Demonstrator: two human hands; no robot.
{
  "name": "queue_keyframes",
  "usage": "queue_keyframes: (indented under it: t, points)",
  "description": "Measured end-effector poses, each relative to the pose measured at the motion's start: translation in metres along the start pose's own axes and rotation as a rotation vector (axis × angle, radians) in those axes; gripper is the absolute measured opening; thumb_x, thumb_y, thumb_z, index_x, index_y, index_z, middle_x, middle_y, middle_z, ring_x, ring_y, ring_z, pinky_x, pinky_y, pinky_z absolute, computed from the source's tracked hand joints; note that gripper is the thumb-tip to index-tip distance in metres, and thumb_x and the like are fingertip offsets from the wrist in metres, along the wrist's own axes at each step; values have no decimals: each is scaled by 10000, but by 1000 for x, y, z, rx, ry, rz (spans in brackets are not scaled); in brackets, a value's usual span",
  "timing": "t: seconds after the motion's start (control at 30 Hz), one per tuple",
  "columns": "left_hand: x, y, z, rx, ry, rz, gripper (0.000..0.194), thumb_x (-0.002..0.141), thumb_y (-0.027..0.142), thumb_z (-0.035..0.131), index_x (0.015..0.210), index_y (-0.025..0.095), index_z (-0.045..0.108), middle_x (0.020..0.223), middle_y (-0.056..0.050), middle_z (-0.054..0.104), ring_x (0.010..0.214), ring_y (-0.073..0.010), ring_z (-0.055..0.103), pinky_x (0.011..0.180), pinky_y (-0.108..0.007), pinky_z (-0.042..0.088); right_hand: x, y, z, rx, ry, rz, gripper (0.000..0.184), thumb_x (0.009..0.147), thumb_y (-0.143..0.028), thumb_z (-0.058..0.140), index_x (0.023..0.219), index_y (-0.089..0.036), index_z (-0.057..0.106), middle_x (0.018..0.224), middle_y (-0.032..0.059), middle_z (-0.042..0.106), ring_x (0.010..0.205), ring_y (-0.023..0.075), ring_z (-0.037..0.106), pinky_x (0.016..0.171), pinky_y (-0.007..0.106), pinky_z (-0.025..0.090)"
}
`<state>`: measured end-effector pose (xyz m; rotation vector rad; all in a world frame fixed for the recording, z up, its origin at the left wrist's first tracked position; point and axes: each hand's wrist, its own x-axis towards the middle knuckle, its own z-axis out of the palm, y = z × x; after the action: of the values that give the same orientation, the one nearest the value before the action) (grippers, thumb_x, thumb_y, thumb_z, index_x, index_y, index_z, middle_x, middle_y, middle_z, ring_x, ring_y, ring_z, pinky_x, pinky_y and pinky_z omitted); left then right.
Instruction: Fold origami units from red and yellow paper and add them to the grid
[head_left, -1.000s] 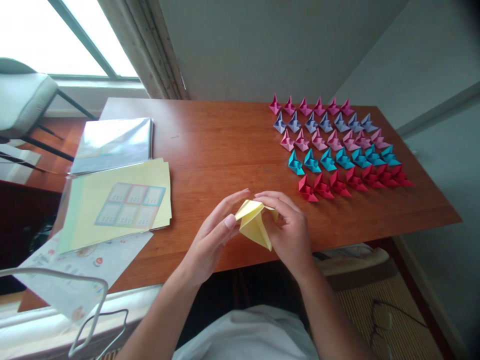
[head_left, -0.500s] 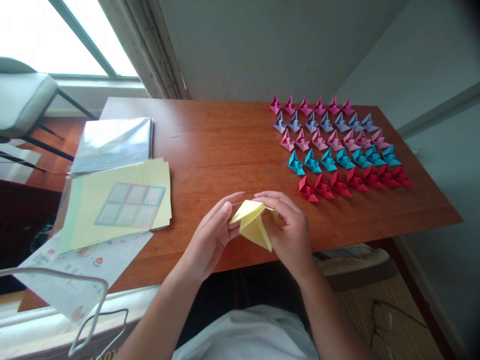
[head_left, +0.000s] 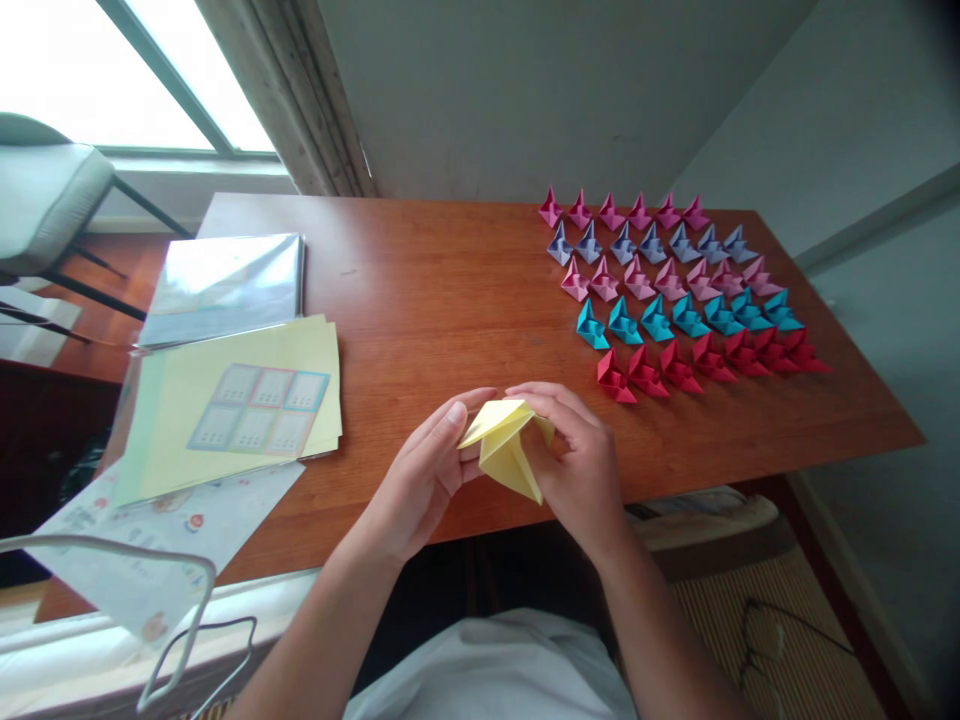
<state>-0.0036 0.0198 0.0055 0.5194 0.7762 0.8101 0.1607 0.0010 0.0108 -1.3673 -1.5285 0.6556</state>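
A partly folded yellow origami paper is held between my hands above the front edge of the wooden table. My left hand grips its left corner, thumb on top and fingers behind. Around the right side of the paper my right hand is closed, its thumb tucked inside the fold and mostly hidden. To the right stand rows of folded paper boats: red, turquoise, light pink, lavender and magenta.
On the left lie a clear-wrapped pack, yellow sheets with a printed label and a patterned white sheet. A pale metal frame juts in at lower left. A chair stands by the window, and a wall borders the back.
Hardly anything differs. My left fingertips have shifted very slightly to the right behind the yellow paper; the grip and the rows of boats look the same.
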Motion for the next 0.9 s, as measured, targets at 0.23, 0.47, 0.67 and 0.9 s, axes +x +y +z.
queue_keyframes:
  t: [0.23,0.47,0.67,0.9]
  points:
    - [-1,2,3,-49,-29,-54,480,947,556,560,1248,202,685,1215,-100,693,962,-199,651,777,-272,554,-3,0,2,-93,-25,-108,323,907,-78,516,1081,-257,721,1134,61,708,1073,196,676,934,355,548]
    - [-3,-1,9,-42,-8,-58,336,918,394,678,1191,199,706,1009,-43,703,830,-121,621,668,-175,494,-7,3,4,-181,-32,-173,351,917,-93,512,1148,-286,692,1161,55,711,1096,218,667,946,394,548]
    - [-2,-5,16,-52,54,-67,458,831,307,783,1253,195,643,1028,-56,729,840,-151,656,739,-230,499,-9,6,11,-225,99,20,667,882,-270,659,1498,-270,405,1257,107,668,983,255,638,872,426,534]
    - [-3,-18,30,-87,81,12,344,850,331,764,1146,176,684,1064,-75,742,879,-172,681,738,-227,495,-12,13,24,-155,199,233,824,865,-210,594,1584,-323,207,1376,108,577,1085,253,585,945,458,488]
